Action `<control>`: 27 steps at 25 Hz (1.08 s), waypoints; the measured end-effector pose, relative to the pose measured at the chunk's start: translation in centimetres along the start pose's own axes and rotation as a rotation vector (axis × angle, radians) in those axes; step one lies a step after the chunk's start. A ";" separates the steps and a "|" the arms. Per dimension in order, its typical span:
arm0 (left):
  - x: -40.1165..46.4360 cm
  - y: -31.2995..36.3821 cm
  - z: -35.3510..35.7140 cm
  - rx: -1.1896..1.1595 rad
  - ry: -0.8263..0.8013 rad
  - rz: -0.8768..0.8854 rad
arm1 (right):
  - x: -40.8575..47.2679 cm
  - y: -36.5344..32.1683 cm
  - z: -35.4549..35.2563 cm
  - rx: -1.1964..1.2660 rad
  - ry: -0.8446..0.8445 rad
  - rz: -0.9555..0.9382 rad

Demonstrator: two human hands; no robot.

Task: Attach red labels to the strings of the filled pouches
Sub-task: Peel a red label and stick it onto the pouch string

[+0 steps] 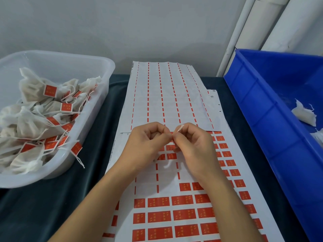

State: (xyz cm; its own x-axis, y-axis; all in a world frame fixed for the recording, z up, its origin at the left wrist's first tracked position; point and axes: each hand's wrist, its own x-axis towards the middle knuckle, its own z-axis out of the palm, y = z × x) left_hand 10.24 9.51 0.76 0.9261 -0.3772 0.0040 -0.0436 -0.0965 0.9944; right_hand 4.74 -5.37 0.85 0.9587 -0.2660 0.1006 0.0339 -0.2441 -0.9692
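Note:
My left hand (148, 144) and my right hand (190, 147) meet over the sheet of red labels (183, 215), fingertips pinched together. A white string (180, 127) sticks up from my right hand's fingers. A sliver of red shows between the fingertips, though I cannot tell if it is a label being held. The pouch on this string is hidden under my hands. Labelled filled pouches (38, 116) lie piled in the clear tub (97, 109) on the left.
A used label sheet (166, 95) with only red dashes lies beyond my hands. A blue crate (262, 105) at the right holds a few white pouches (305, 114). Dark cloth (70, 189) covers the table. White pipes (272, 23) stand at the back right.

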 end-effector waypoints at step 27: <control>-0.2 -0.3 -2.0 0.641 0.043 -0.018 | 0.3 0.7 -0.1 0.066 0.172 0.030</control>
State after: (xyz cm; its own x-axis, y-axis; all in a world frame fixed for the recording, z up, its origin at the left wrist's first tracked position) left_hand 10.84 11.42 0.71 0.9426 -0.3338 0.0052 -0.2303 -0.6389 0.7340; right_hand 5.05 -5.66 0.26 0.8975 -0.4289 0.1026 0.0296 -0.1736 -0.9844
